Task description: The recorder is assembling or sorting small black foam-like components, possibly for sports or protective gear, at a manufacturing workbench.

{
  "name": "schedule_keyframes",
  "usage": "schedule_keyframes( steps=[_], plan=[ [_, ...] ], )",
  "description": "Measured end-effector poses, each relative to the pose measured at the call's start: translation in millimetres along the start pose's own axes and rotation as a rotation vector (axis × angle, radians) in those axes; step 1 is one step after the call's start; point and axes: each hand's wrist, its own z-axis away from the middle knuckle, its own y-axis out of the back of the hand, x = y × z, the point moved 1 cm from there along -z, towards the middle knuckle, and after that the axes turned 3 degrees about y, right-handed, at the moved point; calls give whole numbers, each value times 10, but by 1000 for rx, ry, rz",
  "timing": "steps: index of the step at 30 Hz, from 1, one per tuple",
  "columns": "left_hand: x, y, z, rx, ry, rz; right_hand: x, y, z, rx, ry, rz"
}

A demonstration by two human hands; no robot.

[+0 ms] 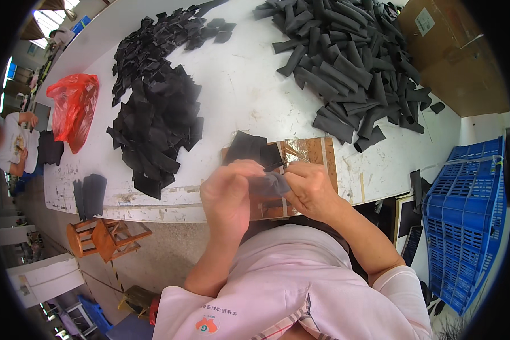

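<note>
Both of my hands are together at the table's near edge, over a brown board [327, 156] with a scratched, glossy surface. A dark grey piece of fabric [270, 185], blurred by motion, stretches between them. My left hand [232, 187] pinches its left end, its fingers partly smeared. My right hand [311, 184] is closed around the other end. A small black tip [275, 166] shows between the hands; I cannot make out what it belongs to. Just beyond my fingers, several flat black fabric pieces [248, 147] lie on the board.
Flat black pieces [158, 122] are heaped at left, rolled dark tubes [345, 68] at far right. A cardboard box [456, 56] stands beyond the tubes, a blue crate [464, 221] at right. A red plastic bag [76, 107], wooden stool [105, 238] and another person [20, 144] are left.
</note>
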Motion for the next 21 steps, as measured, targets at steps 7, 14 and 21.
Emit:
schedule_keyframes(
  steps=[7, 14, 21],
  plan=[
    [-225, 444, -280, 265, 52, -644, -130, 350, -378, -45, -104, -582],
    [-699, 1047, -437, 250, 255, -1509, 225, 257, -165, 213, -549, -564],
    [-230, 812, -234, 302, 154, -751, -176, -114, 271, -157, -647, -521]
  ],
)
